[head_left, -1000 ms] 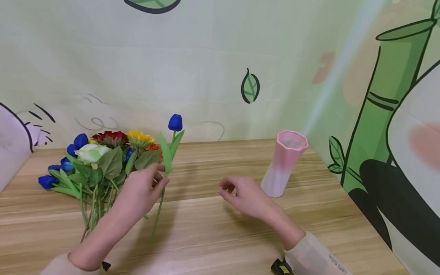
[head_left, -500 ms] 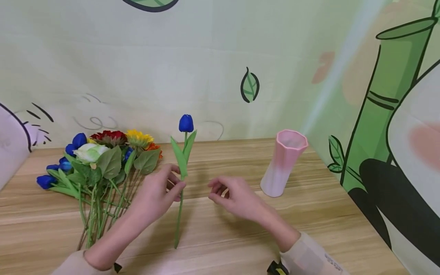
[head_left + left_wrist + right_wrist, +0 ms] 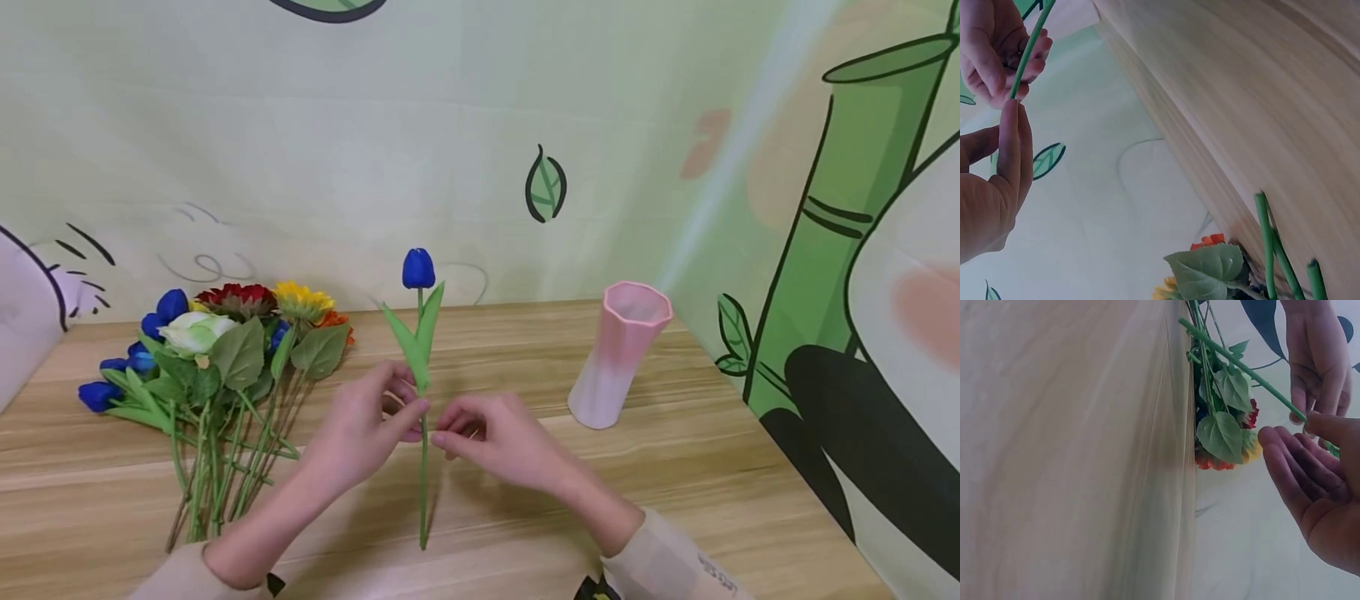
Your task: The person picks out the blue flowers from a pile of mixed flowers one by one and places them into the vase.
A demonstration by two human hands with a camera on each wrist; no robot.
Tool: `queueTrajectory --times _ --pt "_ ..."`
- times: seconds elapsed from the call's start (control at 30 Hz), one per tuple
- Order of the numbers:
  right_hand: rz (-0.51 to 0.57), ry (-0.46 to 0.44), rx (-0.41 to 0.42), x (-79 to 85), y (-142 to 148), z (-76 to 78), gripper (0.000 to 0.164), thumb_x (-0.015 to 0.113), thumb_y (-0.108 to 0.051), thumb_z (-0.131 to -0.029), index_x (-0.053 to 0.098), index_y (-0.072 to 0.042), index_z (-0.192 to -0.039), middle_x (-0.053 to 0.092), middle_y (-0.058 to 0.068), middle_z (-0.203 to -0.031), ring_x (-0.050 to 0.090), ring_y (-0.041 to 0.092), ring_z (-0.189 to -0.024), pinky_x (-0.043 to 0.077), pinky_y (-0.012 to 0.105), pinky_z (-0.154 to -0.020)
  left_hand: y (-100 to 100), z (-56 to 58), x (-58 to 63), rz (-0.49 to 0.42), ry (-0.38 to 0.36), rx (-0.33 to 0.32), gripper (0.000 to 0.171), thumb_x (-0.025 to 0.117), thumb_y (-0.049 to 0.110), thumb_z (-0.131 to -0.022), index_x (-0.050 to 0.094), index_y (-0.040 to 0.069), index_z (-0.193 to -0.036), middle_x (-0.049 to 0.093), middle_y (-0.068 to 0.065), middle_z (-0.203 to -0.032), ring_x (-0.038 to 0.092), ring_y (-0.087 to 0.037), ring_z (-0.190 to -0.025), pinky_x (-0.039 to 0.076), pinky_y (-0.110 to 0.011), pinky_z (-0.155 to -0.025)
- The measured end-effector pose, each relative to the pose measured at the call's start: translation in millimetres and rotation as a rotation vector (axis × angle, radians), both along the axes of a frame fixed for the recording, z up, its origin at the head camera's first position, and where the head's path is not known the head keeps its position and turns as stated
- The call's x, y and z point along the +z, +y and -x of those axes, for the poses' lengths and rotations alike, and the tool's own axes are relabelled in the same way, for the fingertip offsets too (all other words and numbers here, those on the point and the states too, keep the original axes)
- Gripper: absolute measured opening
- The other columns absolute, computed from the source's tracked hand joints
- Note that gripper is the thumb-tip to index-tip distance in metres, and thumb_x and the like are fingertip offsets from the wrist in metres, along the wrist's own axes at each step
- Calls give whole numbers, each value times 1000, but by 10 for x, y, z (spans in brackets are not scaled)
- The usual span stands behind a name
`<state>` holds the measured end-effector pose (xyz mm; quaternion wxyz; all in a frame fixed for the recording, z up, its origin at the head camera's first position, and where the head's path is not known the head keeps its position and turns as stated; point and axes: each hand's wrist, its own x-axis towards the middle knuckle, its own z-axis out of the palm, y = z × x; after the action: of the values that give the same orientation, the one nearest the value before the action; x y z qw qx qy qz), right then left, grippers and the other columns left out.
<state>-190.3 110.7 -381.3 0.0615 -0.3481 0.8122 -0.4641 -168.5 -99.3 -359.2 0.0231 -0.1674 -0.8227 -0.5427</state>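
Pinching a blue tulip [image 3: 420, 354] just under its leaves [image 3: 428, 325]

We have the tulip upright above the counter [image 3: 502, 533], roughly midway between its left and right edges, flower head [image 3: 418, 268] uppermost. Our left hand [image 3: 367, 425] pinches the stem [image 3: 423, 492] between thumb and fingertips, close below the leaves. Our right hand [image 3: 498, 437] is just beside the stem, fingers loosely bent and wrapped round nothing; we cannot tell whether its thumb touches. Nor can we tell whether the stem's bottom end meets the counter.

We judge the tulip to be artificial and very light, so a fingertip pinch should be plenty. The stem looks stiff enough to hold straight from one grip, though it may bend if levered; being thin and smooth, it could roll between fingertips. The leaves look soft and might crease if squeezed, and the flower head could dent, so we would take hold on bare stem, high up for steadiness.

A pink-and-white vase [image 3: 618, 358] stands near the counter's right edge, and a flower bunch [image 3: 228, 367] lies toward the left edge, blooms near the back left corner.
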Motion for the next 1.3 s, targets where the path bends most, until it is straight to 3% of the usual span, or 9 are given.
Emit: queueTrajectory --times 0.27,0.5,0.63,0.77,0.93,1.1,1.3 --pt "89 -113 15 -12 -61 -36 6 72 -7 -97 72 -3 -93 75 3 -83 75 26 -74 61 32 -66 72 -6 29 -13 23 22 20 70 1 -97 61 -2 -114 66 -10 -93 71 -19 -77 60 -28 -64" --pt "118 -164 13 -33 -49 -41 9 71 -4 -97 71 1 -89 75 7 -82 74 23 -70 61 33 -64 95 -10 24 35 56 25 19 72 4 -96 64 1 -112 67 -6 -93 69 -17 -79 58 -27 -64" --pt "110 -161 16 -29 -38 -41 10 71 -4 -97 70 1 -89 75 7 -82 74 26 -70 61 32 -64 89 -6 29 30 30 45 18 72 8 -97 65 3 -112 67 -7 -95 70 -17 -81 59 -28 -66" --pt "80 -137 25 -20 -35 -49 9 70 -3 -97 71 -2 -88 75 3 -79 74 31 -70 61 32 -63 75 9 32 -54 -17 61 19 70 9 -99 65 0 -115 65 -12 -99 71 -23 -84 61 -30 -68" --pt "51 -110 30 -16 -45 -69 10 71 -3 -97 70 -5 -87 73 -2 -76 73 28 -69 60 33 -62 46 35 37 -144 -21 84 20 70 9 -99 64 -3 -114 64 -16 -99 71 -26 -84 61 -31 -70" --pt "34 -99 35 -16 -53 -78 10 72 -2 -96 70 -5 -87 73 -2 -77 73 21 -67 60 31 -61 35 55 26 -135 -25 86 18 74 8 -96 64 -1 -109 67 -13 -93 72 -28 -83 61 -30 -70" --pt "25 -123 44 -13 -62 -88 9 72 -3 -96 70 -6 -88 73 -1 -78 74 26 -69 61 33 -62 25 60 23 -149 -39 56 17 73 7 -96 64 -3 -106 69 -13 -91 72 -32 -83 60 -30 -71"
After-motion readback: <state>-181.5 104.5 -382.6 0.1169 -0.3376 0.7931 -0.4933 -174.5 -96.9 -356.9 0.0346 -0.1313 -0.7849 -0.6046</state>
